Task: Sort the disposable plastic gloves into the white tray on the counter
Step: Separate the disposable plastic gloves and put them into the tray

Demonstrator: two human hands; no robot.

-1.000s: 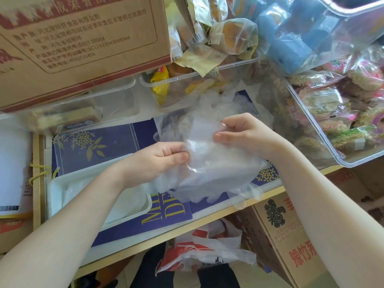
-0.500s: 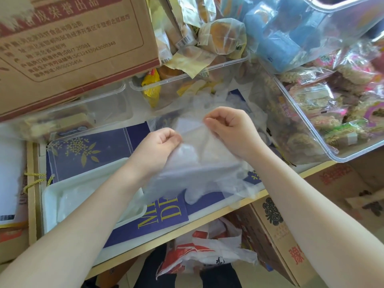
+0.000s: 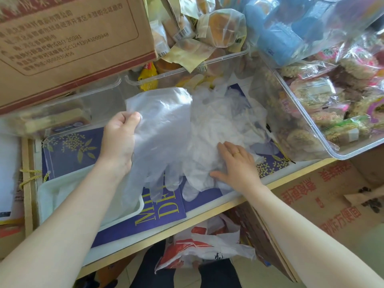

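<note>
A wood-edged counter (image 3: 207,213) carries a blue printed sheet (image 3: 70,150). On that sheet sit a white tray (image 3: 47,196) at its left and a heap of clear gloves (image 3: 216,129) at its right; clear bins (image 3: 324,150) crowd behind.

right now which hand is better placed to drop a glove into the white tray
Left. The left hand already pinches one separated glove by its cuff, directly beside the white tray. The right hand rests flat on the glove pile, farther from the tray.
</note>
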